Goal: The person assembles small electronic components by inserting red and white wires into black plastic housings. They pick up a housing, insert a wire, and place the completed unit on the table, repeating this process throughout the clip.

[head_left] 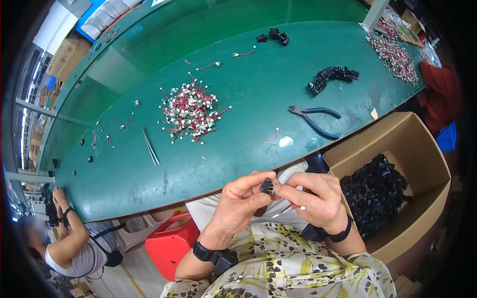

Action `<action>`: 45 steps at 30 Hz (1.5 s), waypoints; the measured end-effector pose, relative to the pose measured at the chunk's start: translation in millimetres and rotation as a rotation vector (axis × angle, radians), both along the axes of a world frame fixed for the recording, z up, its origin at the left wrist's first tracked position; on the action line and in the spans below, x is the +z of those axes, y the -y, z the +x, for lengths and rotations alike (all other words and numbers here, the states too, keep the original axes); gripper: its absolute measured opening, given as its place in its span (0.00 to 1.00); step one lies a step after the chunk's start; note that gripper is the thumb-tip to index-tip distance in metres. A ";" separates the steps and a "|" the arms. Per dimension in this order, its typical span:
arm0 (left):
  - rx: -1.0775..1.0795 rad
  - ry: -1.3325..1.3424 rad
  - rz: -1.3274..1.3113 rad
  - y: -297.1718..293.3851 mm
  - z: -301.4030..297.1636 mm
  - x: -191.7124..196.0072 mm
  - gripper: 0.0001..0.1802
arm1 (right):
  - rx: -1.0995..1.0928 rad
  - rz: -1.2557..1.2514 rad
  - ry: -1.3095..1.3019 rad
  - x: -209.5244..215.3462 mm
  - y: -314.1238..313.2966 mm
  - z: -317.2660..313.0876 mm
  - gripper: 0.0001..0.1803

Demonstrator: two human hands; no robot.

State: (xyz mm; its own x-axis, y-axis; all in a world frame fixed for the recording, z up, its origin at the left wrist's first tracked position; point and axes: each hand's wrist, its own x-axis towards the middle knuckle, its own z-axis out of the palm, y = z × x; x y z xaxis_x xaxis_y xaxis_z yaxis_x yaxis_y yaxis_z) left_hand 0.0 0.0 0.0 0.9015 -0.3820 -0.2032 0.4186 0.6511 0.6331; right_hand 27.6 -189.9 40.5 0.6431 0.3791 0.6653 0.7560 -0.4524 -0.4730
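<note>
Close to the table's front edge, my left hand (238, 201) pinches a small black plastic component (266, 185) with thin metal pins between thumb and fingers. My right hand (318, 196) is closed beside it, its fingertips almost at the pins. A short wire lead with white ends (302, 207) shows under the right fingers; part of it is hidden by them. Beyond my hands a loose red wire (271, 136) lies on the green table (238, 164). Dark-handled cutting pliers (318, 119) rest there with their jaws apart.
Left of centre is a pile of red wires with white connectors (191, 109), with tweezers (150, 146) nearby. A row of black parts (332, 78) lies far right. At my right stands a cardboard box (427, 198) of black parts. A co-worker (74, 243) sits left, near a red stool (171, 243).
</note>
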 end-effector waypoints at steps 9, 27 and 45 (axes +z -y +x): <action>0.010 -0.007 0.032 4.5 1.3 4.1 0.23 | -0.008 0.025 0.035 -4.1 3.1 1.2 0.19; -0.026 0.017 0.224 -1.9 4.1 7.8 0.22 | 0.069 0.029 -0.041 -16.6 2.3 -1.5 0.16; -0.013 0.046 0.328 -2.8 4.0 17.0 0.23 | 0.119 0.094 -0.149 -18.2 1.1 1.2 0.14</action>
